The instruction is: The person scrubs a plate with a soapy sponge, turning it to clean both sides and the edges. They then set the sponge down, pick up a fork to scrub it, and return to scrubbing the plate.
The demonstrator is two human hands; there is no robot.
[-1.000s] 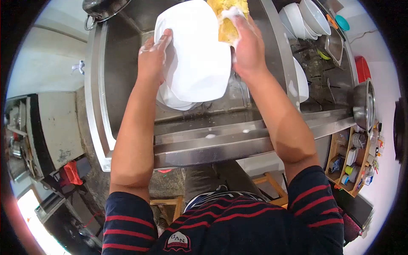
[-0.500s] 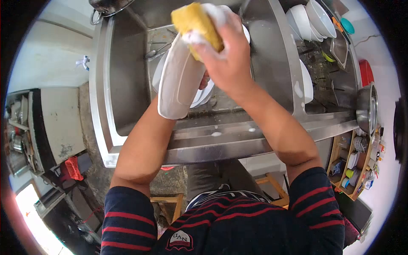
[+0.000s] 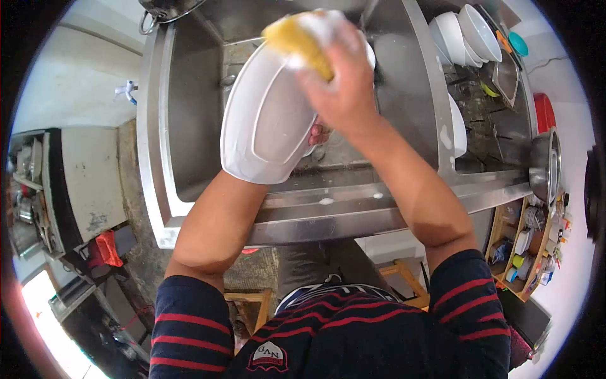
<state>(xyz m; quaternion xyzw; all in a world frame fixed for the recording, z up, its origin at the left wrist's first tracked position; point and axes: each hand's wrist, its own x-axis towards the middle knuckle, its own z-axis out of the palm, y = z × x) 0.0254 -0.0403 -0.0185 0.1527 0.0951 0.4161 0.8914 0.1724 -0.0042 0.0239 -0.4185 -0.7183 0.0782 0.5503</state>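
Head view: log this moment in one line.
left hand: holds white plate, underside showing; right hand: holds yellow sponge, at plate's far end; location: over sink

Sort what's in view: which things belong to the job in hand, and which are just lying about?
Part of the job: plate, held in the left hand; soapy sponge, in the right hand; sink, below them.

Seemingly just lying about: white bowls; metal bowl; pot.
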